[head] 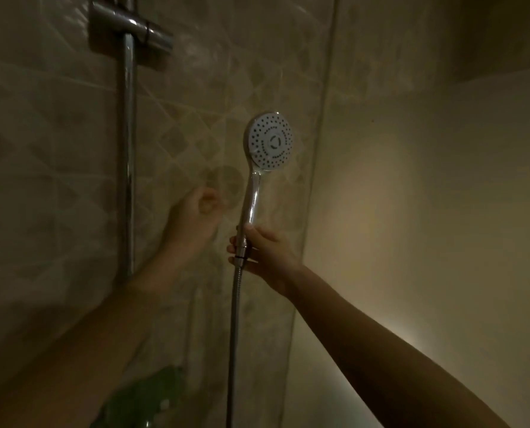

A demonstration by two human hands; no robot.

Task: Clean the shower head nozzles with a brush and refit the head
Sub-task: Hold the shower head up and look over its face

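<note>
Grip first: right hand (262, 248) closes its fingers (253, 230) around the lower end of the chrome handle, at the joint where the ribbed metal hose (234, 335) attaches. Held there, the round white-faced chrome shower head (270, 140) stands upright, off its mount, with the dotted nozzle face turned toward the camera. The hose hangs straight down from the grip and leaves the view at the near edge.

Left hand (200, 208) is raised just to the left of the handle, apart from it, loosely curled and blurred; it appears to hold nothing, though the dim light leaves this uncertain. No brush is visible.

Farther left, the vertical chrome wall rail (127, 156) carries a chrome bracket (134, 23) near the top, with nothing in it. A green object (143, 396) sits low and near, too dark to identify.

Judgement: the head is detached; whether the nozzles are scrubbed cannot be told. Refitting to the bracket remains.
</note>
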